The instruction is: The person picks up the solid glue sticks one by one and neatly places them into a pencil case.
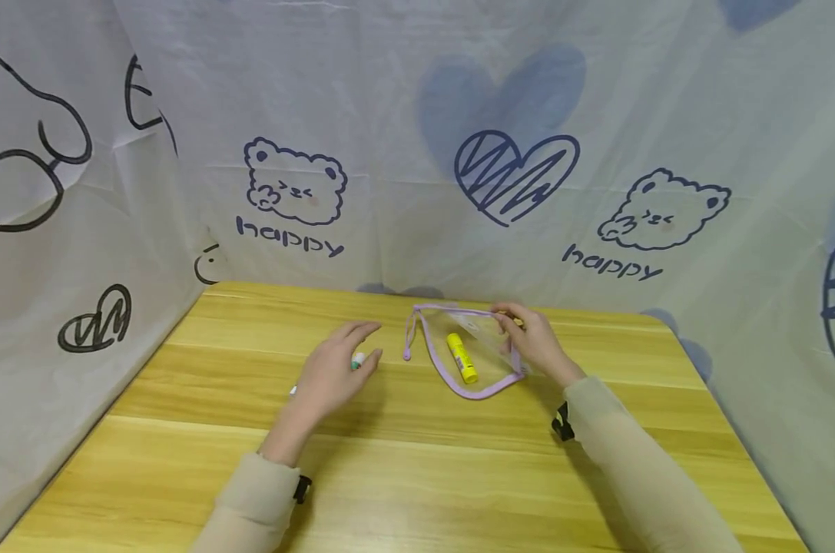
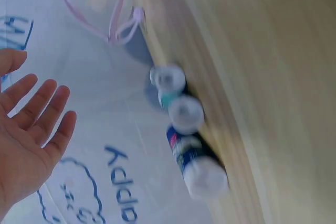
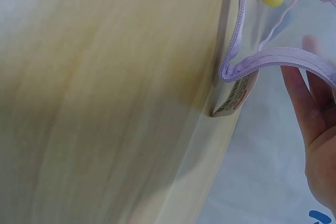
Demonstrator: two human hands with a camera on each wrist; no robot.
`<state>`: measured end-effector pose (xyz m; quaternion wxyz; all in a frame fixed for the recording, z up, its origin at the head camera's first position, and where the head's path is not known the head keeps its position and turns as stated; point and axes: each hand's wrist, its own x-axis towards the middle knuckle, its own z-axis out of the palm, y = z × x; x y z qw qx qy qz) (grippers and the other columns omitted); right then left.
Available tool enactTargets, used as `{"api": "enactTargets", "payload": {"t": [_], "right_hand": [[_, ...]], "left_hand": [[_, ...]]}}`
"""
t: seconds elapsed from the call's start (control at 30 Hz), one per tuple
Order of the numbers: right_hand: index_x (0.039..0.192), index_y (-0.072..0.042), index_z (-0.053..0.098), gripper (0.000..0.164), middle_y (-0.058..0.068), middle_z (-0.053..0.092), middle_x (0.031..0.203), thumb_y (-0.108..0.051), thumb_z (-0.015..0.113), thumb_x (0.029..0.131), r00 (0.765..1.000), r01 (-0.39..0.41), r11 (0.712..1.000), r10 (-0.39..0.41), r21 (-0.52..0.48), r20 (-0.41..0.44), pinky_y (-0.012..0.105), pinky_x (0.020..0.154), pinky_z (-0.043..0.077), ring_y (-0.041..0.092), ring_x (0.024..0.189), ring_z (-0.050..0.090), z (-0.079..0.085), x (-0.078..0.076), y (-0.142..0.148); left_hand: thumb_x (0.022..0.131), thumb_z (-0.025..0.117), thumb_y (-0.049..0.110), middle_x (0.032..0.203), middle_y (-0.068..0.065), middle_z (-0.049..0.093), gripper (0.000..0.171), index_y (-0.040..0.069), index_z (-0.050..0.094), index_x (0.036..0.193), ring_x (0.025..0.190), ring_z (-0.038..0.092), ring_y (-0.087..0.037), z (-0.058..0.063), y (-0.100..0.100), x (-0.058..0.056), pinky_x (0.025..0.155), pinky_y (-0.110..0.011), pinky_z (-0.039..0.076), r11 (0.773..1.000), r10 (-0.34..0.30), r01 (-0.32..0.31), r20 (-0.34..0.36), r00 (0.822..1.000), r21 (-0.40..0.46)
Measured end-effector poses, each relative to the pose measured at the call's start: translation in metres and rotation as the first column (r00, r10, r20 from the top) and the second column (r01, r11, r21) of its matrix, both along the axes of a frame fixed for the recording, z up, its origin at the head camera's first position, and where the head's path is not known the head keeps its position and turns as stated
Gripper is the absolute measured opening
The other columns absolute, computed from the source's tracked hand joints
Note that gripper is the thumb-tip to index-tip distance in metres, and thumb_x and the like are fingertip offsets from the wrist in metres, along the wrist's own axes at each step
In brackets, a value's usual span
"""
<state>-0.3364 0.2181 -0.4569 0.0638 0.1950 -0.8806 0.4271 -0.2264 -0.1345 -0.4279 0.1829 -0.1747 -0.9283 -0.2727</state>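
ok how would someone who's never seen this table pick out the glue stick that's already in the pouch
Start at the wooden table and find the clear pouch with lilac zipper trim, which the right hand holds open. The glue stick lies inside it. It is the only yellow thing here; the tubes under the left hand are white, teal and dark blue.

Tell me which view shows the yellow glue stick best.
The head view: the whole yellow glue stick shows lying inside the clear pouch, which the right hand holds. The right wrist view catches only one end at its top edge; the left wrist view shows just a blurred yellow sliver at the top.
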Motion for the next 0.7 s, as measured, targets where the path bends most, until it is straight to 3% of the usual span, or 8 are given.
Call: {"api": "enactTargets", "payload": {"t": [0.13, 0.23, 0.53, 0.7], "right_hand": [[0.127, -0.009, 0.068, 0.023, 0.022, 0.066, 0.093, -0.015, 0.055, 0.11, 1.0, -0.006, 1.0, 0.006, -0.015, 0.001, 0.029, 0.048, 0.052, 0.022, 0.057, 0.066, -0.001, 0.001, 0.002], [0.127, -0.009, 0.068, 0.023, 0.02, 0.065, 0.092, -0.014, 0.055, 0.109, 1.0, -0.007, 1.0, 0.007, -0.029, 0.005, 0.029, 0.048, 0.052, 0.022, 0.058, 0.066, -0.002, 0.001, 0.003], [0.126, -0.01, 0.069, 0.022, 0.016, 0.067, 0.091, -0.014, 0.056, 0.109, 1.0, -0.008, 0.999, 0.007, -0.041, -0.007, 0.03, 0.05, 0.055, 0.021, 0.059, 0.066, -0.006, 0.0, 0.003], [0.126, -0.009, 0.069, 0.022, 0.014, 0.067, 0.092, -0.013, 0.056, 0.109, 1.0, -0.008, 0.998, 0.008, -0.062, -0.001, 0.039, 0.052, 0.058, 0.023, 0.059, 0.066, -0.006, 0.0, 0.002]], "left_hand": [[0.1, 0.07, 0.023, 0.137, -0.008, 0.064, 0.044, 0.012, 0.063, 0.142, 0.113, 0.066, -0.027, 0.002, -0.022, 0.005, 0.08, -0.046, 0.06, 0.997, 0.043, -0.045, 0.031, 0.999, 0.059], [0.101, 0.069, 0.022, 0.136, -0.008, 0.064, 0.042, 0.012, 0.063, 0.142, 0.111, 0.066, -0.027, 0.002, -0.038, 0.006, 0.076, -0.045, 0.059, 0.994, 0.067, -0.072, 0.056, 0.996, 0.085], [0.101, 0.066, 0.015, 0.13, -0.016, 0.066, 0.041, 0.004, 0.063, 0.14, 0.109, 0.064, -0.033, -0.01, -0.082, 0.001, 0.082, -0.05, 0.057, 0.99, 0.08, -0.097, 0.16, 0.984, 0.102], [0.102, 0.065, 0.016, 0.131, -0.019, 0.065, 0.042, 0.002, 0.061, 0.141, 0.11, 0.063, -0.036, -0.016, -0.097, -0.003, 0.086, -0.053, 0.057, 0.992, 0.065, -0.088, 0.236, 0.97, 0.09]]}}
